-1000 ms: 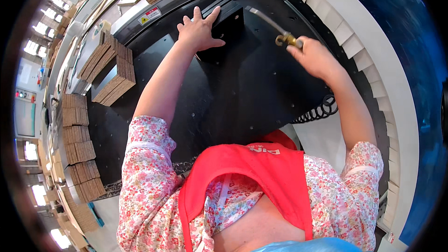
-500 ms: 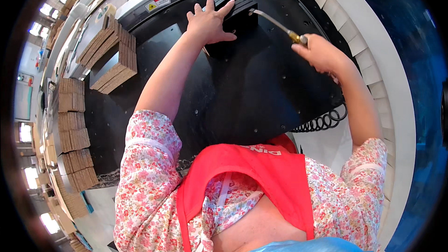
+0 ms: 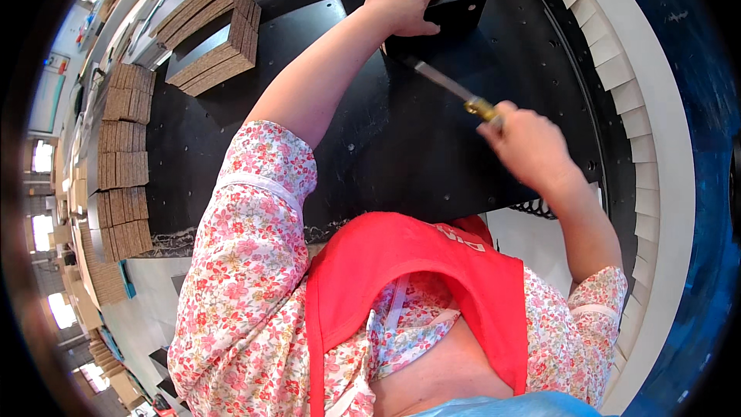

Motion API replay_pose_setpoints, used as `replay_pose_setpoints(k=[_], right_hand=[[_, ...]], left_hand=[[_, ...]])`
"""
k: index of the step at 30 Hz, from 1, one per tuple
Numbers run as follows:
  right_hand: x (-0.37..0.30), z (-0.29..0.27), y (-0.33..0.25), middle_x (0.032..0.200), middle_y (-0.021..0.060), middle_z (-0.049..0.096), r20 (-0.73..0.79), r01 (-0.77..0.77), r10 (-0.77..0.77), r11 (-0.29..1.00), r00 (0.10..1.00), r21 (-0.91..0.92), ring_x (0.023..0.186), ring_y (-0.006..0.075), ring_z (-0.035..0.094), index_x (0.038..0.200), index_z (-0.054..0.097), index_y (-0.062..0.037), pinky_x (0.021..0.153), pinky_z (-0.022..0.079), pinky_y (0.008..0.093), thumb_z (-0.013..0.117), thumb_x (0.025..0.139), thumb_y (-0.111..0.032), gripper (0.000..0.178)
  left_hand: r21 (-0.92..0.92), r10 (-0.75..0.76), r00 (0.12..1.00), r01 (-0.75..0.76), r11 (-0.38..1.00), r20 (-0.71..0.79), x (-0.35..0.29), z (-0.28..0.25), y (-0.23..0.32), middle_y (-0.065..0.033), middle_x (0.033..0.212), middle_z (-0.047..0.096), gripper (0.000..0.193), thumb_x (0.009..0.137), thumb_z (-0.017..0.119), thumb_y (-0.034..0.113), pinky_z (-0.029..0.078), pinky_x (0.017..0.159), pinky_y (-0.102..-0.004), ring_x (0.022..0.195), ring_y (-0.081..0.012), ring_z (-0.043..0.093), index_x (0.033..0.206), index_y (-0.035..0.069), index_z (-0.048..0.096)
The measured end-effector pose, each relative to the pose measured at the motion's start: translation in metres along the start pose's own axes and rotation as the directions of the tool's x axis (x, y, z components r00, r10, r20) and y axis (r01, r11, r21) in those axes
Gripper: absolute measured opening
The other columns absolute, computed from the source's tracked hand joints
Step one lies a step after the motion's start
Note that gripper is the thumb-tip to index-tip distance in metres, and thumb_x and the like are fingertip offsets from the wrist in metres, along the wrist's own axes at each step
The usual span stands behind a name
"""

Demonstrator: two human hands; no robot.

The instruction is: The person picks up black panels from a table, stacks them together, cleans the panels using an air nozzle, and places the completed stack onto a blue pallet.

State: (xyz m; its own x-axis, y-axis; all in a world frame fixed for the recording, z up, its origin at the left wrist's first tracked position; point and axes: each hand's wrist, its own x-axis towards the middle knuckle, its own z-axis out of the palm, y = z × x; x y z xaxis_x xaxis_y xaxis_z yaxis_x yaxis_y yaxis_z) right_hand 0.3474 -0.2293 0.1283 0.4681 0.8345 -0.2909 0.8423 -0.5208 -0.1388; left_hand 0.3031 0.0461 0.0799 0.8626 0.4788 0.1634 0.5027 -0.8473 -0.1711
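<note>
My left hand (image 3: 401,6) reaches to the far side of the black work table (image 3: 332,162), fingers spread, and rests at the left of a stack of black panels (image 3: 463,11). How firmly its palm presses on them cannot be made out. In my right hand (image 3: 532,147) is an air blow gun (image 3: 448,83), its brass fitting near my fingers and its long metal nozzle pointing up and left. The nozzle tip is just in front of the panels and slightly blurred; the gun's handle is hidden in my closed fingers.
Stacks of brown-edged boards (image 3: 123,166) line the table's left side, with another stack (image 3: 216,54) farther back. A black coiled hose (image 3: 536,208) hangs at the front right edge. Pale folded bellows (image 3: 617,69) curve along the right.
My right hand has drawn nearer to me, and the nozzle tip has gone from the panels' right end to in front of them. My left hand stays spread at the panels. The view has shifted.
</note>
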Motion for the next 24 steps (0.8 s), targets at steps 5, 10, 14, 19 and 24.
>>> replay_pose_setpoints(k=[5,10,14,19,24], right_hand=[[0.007,0.010,-0.008,0.085,0.0195,0.071,-0.098,-0.046,0.050,0.998,0.994,0.041,0.081,0.0387,0.071,0.096,0.059,-0.0044,0.077,0.056,0.0494,0.060,0.096,-0.039,0.035],[-0.014,0.006,0.024,0.089,0.0205,0.069,-0.022,0.052,-0.047,0.957,0.999,0.287,0.091,0.0410,0.067,0.099,0.062,-0.0070,0.076,0.054,0.0484,0.060,0.096,-0.037,0.030],[-0.017,0.001,0.066,0.089,0.0208,0.069,-0.091,-0.212,0.246,0.936,0.965,0.282,0.090,0.0416,0.067,0.099,0.062,-0.0038,0.077,0.053,0.0487,0.062,0.095,-0.037,0.033],[-0.034,0.015,0.090,0.090,0.0218,0.069,-0.030,-0.277,0.305,0.899,0.952,0.341,0.092,0.0419,0.066,0.102,0.063,-0.0035,0.079,0.052,0.0485,0.061,0.096,-0.036,0.033],[-0.034,-0.008,0.090,0.068,0.0150,0.062,0.058,-0.244,0.265,0.753,0.963,0.612,0.065,0.0304,0.063,0.101,0.061,0.0006,0.063,0.050,0.0407,0.063,0.096,-0.034,0.035]], left_hand=[[0.026,-0.001,1.000,0.001,1.000,0.001,-0.002,-0.004,0.004,-0.0197,0.157,0.030,0.092,0.078,0.070,0.065,0.039,0.104,-0.0582,0.135,-0.0504,0.041,0.155,0.046,0.024],[-0.047,0.024,0.999,-0.026,0.999,-0.036,0.002,-0.007,0.001,-0.0192,0.142,0.047,0.085,0.082,0.072,0.053,0.048,0.096,-0.0500,0.120,-0.0410,0.055,0.154,0.033,0.032],[-0.166,0.061,0.998,-0.062,0.984,-0.014,0.009,-0.008,-0.005,-0.0172,0.124,0.058,0.081,0.083,0.076,0.041,0.051,0.087,-0.0463,0.113,-0.0351,0.059,0.150,0.016,0.037],[-0.071,-0.052,0.974,0.069,0.995,0.221,0.016,-0.032,0.011,-0.0215,0.139,0.047,0.097,0.080,0.077,0.044,0.045,0.100,-0.0492,0.125,-0.0402,0.051,0.157,0.017,0.023],[-0.143,-0.098,0.950,0.145,0.979,0.297,0.031,-0.037,0.032,-0.0212,0.142,0.044,0.103,0.077,0.079,0.045,0.044,0.103,-0.0493,0.130,-0.0380,0.048,0.158,0.017,0.020]])
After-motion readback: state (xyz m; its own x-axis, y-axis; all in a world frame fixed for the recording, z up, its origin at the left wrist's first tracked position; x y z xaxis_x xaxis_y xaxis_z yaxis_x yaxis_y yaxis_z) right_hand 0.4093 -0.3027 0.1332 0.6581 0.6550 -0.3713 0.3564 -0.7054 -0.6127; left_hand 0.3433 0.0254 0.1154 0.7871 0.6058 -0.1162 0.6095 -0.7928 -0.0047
